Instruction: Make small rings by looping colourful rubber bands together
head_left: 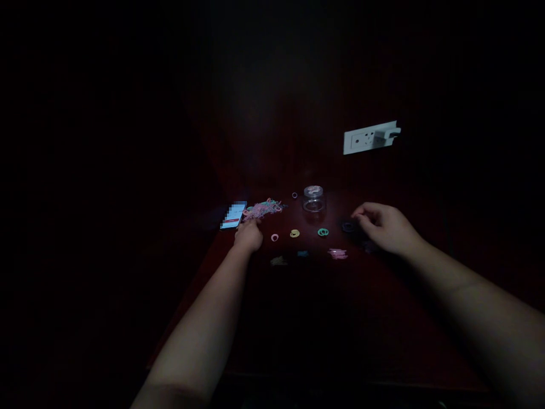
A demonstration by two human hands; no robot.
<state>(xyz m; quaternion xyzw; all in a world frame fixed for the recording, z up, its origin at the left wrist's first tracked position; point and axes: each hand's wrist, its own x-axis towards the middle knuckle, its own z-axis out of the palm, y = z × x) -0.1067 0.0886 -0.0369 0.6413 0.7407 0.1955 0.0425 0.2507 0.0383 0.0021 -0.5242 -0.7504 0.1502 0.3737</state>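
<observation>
My left hand (248,236) is at the near edge of a mixed pile of small pastel hair ties (263,209), its fingers mostly hidden behind the hand. My right hand (385,227) is over the right side of the table, thumb and forefinger pinched together; whatever they hold is too small or dark to make out. Just left of its fingertips lie dark hair ties (348,227). In the same row are green ties (323,232), yellow ties (294,233) and a pink tie (275,237). Nearer me lie small pink pieces (338,254), blue pieces (302,254) and dull yellowish pieces (279,261).
A clear lidded jar (314,200) stands at the back of the dark reddish table (306,318), with a single purple ring (294,195) to its left. A lit phone (234,215) lies by the left edge. The wall has a white socket (369,138) with a plug in it.
</observation>
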